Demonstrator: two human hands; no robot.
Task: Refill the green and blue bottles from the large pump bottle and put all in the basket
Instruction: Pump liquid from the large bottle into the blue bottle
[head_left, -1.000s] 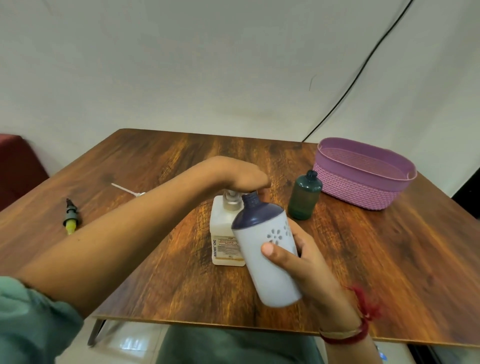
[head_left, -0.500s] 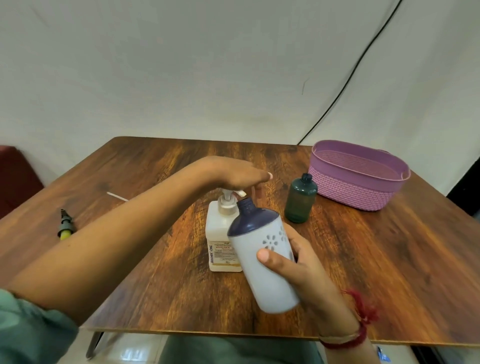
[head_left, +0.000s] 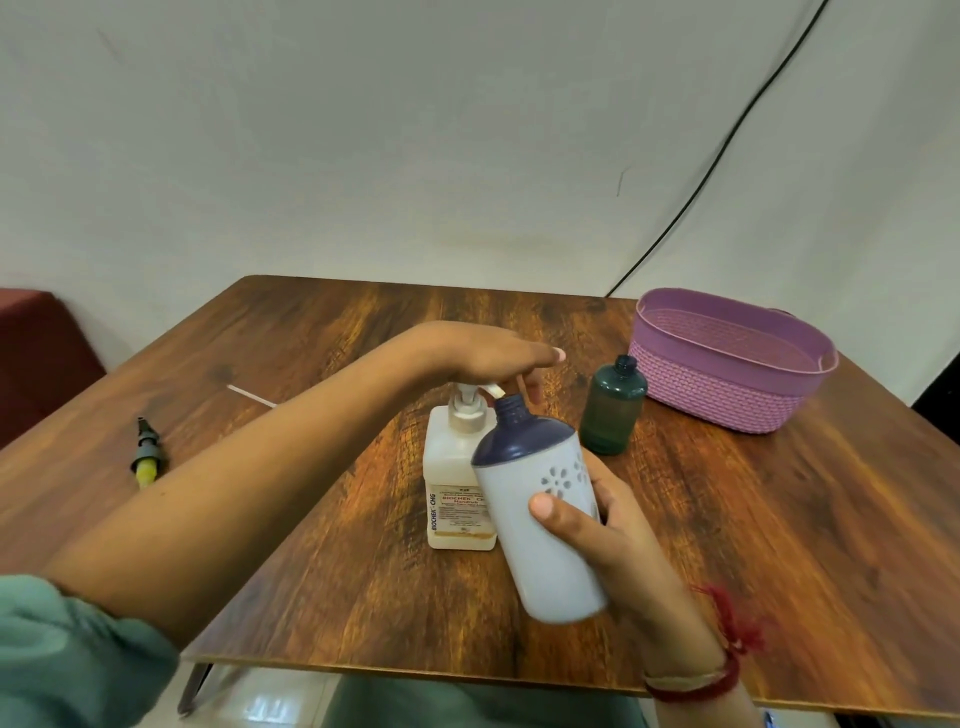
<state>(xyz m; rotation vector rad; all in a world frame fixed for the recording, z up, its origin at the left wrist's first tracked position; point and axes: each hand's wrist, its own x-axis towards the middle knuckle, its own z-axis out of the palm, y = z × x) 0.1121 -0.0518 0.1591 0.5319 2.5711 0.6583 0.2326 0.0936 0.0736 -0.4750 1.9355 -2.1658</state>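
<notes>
Left hand (head_left: 483, 358) higher, flat atop pump bottle (head_left: 451, 457)

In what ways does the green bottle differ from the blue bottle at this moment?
The green bottle stands upright on the table, untouched; the blue bottle is tilted in the right hand, neck at the spout of the pump bottle. The green bottle is dark green all over; the blue bottle has a pale body, dark blue top and flower marks. Both have no cap.
</notes>
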